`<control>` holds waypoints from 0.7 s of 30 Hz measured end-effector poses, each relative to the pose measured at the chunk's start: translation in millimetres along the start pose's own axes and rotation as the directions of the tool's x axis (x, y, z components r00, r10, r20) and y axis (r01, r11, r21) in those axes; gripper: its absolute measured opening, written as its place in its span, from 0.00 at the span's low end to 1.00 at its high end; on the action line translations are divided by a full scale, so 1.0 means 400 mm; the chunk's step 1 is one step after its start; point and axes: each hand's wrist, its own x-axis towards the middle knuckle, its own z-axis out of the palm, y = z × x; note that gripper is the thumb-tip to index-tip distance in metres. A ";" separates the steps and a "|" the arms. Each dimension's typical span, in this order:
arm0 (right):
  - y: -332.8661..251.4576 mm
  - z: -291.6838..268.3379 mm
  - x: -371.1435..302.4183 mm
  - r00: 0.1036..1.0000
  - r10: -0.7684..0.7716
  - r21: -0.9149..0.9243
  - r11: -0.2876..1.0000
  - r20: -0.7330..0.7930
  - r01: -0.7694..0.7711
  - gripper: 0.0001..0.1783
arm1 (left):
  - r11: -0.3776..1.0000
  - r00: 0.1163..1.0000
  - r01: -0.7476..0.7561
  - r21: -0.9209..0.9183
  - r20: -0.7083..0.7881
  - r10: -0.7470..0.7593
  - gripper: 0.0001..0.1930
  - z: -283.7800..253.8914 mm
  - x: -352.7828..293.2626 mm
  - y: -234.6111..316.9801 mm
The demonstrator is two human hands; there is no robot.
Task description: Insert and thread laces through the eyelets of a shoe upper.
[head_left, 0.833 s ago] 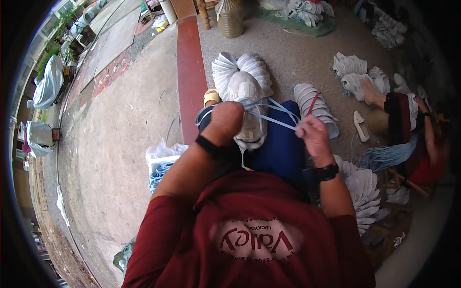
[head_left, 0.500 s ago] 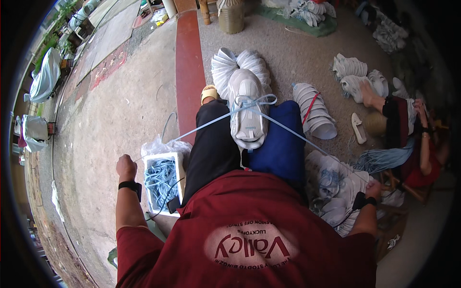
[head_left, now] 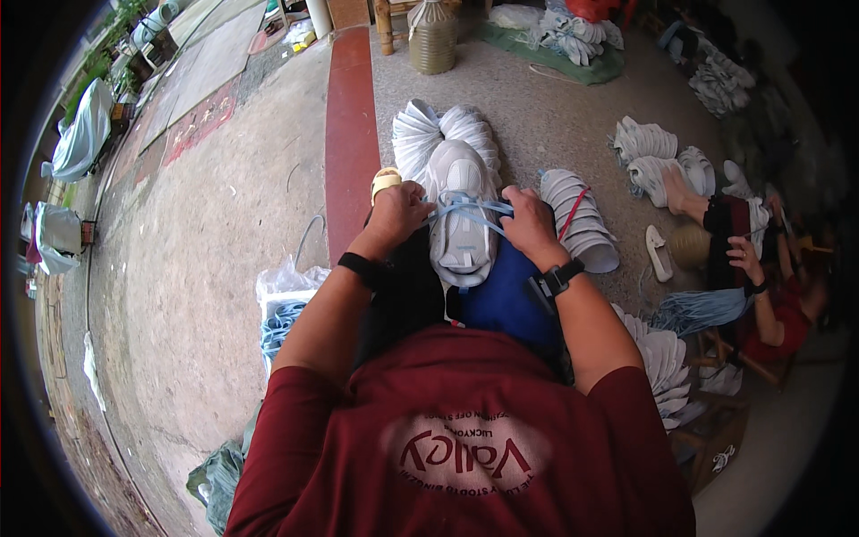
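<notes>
A white and pale grey sneaker (head_left: 463, 242) rests between my knees, its sole end toward me hidden. Light blue shoelace (head_left: 465, 208) crosses its upper in loops. On the left side of the shoe, my left hand (head_left: 402, 215) is closed in a pinch on the lace. My right hand (head_left: 530, 219) pinches the lace on the other side, with loops stretched between the two hands. Behind the sneaker stands a fanned stack of white shoe pieces (head_left: 416, 139).
A white box (head_left: 267, 313) of blue laces sits at my left. Nested white shoe pieces (head_left: 586, 228) with a red strip lie right of my knee, and more piles (head_left: 658, 362) below them. A co-worker's hand (head_left: 745, 259) shows at far right, near a blue lace bundle (head_left: 693, 309).
Both hands have come in from wide apart, where they held the lace ends stretched out, to the shoe. They now grip the lace near the bow. The co-worker's hand has lifted.
</notes>
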 end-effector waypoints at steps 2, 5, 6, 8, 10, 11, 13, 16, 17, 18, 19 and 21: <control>-0.001 0.009 0.018 0.999 -0.016 -0.093 0.995 0.048 0.021 0.10 | 0.990 1.000 0.019 -0.143 0.013 -0.017 0.11 0.037 0.019 -0.027; 0.022 0.011 0.046 0.995 0.048 -0.034 0.998 -0.092 -0.052 0.07 | 0.841 0.988 0.151 -0.520 0.086 -0.124 0.07 0.049 0.035 -0.001; 0.017 0.009 0.053 0.986 0.039 0.037 0.999 -0.163 -0.033 0.06 | 0.653 0.965 0.258 -0.712 0.162 -0.204 0.05 0.040 0.034 0.018; 0.004 0.006 0.053 0.972 0.038 0.104 0.994 -0.231 -0.014 0.04 | 0.639 0.975 0.221 -0.737 0.150 -0.163 0.04 0.042 0.028 0.038; -0.018 0.005 0.054 0.953 0.209 0.342 0.931 -0.220 -0.125 0.03 | 0.697 0.974 0.225 -0.681 0.186 -0.132 0.04 0.047 0.029 0.034; -0.022 0.001 0.057 0.954 0.206 0.343 0.931 -0.218 -0.123 0.03 | 0.697 0.974 0.224 -0.681 0.184 -0.133 0.04 0.049 0.027 0.029; -0.024 -0.009 0.057 0.913 0.398 0.651 0.669 0.094 -0.358 0.02 | 0.802 0.979 0.165 -0.574 0.197 -0.060 0.05 0.051 0.023 0.024; -0.033 -0.037 0.041 0.898 0.182 0.872 0.225 0.401 -0.435 0.06 | 0.676 0.968 0.247 -0.695 0.215 -0.133 0.05 0.049 0.018 0.028; -0.041 -0.047 0.030 0.879 0.098 0.856 0.197 0.467 -0.477 0.09 | 0.674 0.968 0.247 -0.696 0.212 -0.135 0.05 0.054 0.020 0.026; -0.035 -0.049 0.025 0.879 0.096 0.856 0.199 0.467 -0.477 0.09 | 0.670 0.979 0.185 -0.718 0.190 -0.067 0.06 0.063 0.024 0.024; -0.022 -0.048 0.020 0.848 0.102 0.806 0.270 0.520 -0.527 0.10 | 0.662 0.986 0.124 -0.739 0.166 0.001 0.06 0.071 0.027 0.022; -0.016 -0.038 0.012 0.814 0.110 0.748 0.339 0.571 -0.571 0.12 | 0.687 0.985 0.120 -0.717 0.173 0.008 0.07 0.081 0.030 0.020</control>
